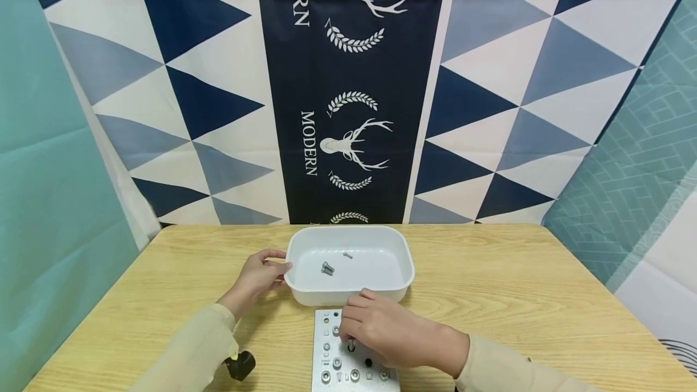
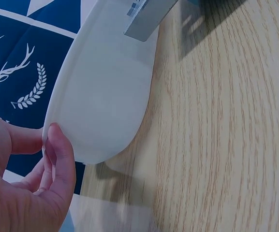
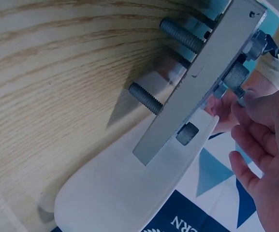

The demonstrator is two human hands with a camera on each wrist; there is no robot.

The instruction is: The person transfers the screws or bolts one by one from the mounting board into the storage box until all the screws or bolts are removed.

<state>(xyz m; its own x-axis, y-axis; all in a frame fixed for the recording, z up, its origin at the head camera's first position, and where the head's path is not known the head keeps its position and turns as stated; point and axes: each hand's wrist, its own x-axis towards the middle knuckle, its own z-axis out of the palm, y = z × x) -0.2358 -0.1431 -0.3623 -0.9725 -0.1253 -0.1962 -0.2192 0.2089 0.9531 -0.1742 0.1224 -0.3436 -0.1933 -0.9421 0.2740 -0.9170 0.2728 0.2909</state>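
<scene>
My left hand (image 1: pixel 260 274) pinches the left rim of a white plastic bin (image 1: pixel 354 298), with the thumb on one side and fingers on the other. Two larger bolts (image 1: pixel 327 268) and one small screw (image 1: pixel 348 254) lie in the bin. In front of it is a metal plate (image 1: pixel 321 365) with holes and several socket-head bolts seated in it. My right hand (image 1: pixel 389 331) is over the plate, its thumb and fingertips pinching a small bolt (image 1: pixel 351 342) above a hole. In the right wrist view, threaded shanks (image 3: pixel 146 99) stick out below the plate.
The wooden table (image 1: pixel 506 295) carries everything. A black object (image 1: pixel 241 366) shows at my left wrist. A patterned cloth (image 1: pixel 348 89) hangs along the table's back edge, and teal cloth (image 1: pixel 60 168) hangs on the left side.
</scene>
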